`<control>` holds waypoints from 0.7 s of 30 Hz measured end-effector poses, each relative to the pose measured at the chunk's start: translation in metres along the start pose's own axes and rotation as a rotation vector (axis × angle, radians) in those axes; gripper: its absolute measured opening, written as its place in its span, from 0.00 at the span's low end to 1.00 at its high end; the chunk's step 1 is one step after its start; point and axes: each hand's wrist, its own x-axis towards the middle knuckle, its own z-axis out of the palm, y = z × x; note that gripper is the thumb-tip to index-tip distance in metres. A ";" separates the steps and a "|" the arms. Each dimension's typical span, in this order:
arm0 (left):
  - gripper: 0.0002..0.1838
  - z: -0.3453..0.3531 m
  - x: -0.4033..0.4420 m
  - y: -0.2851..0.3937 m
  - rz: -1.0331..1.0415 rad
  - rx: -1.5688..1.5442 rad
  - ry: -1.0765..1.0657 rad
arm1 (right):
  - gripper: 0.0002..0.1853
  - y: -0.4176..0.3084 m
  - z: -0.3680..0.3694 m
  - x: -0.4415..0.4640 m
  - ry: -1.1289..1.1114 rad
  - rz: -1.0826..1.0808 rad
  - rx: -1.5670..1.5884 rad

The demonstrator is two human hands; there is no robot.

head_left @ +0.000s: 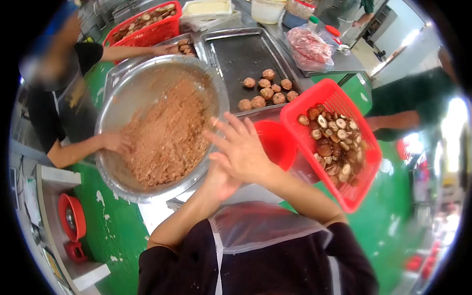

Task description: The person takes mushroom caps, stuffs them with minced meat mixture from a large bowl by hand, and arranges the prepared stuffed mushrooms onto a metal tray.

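Note:
My right hand (243, 150) lies over my left hand (221, 181) beside the rim of the large metal basin. Its fingers are stretched and spread. The palms seem to meet; whatever may be between them is hidden. Most of my left hand's fingers are covered by the right. Minced meat (169, 140) fills much of the basin (110, 169). Right of my hands stands a red bowl (278, 145), partly behind my right hand. Several meatballs (266, 93) sit on the near right part of a dark metal tray (236, 54).
At right, a red basket (366, 184) holds mushrooms (339, 142); another red basket (162, 37) stands at the back left. A co-worker's hand (118, 143) touches the mince, the other reaches a second tray. Bagged meat (309, 48) lies at the back. Another person stands at right.

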 end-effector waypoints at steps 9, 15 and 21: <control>0.26 0.010 0.073 0.011 -0.086 0.260 0.142 | 0.17 0.136 -0.032 -0.042 0.180 0.404 0.305; 0.24 0.032 0.214 0.085 0.006 0.690 0.284 | 0.14 0.198 -0.054 -0.119 0.185 0.645 0.379; 0.16 -0.039 0.339 0.119 -0.331 1.066 0.318 | 0.13 0.218 -0.048 -0.152 0.252 0.802 0.569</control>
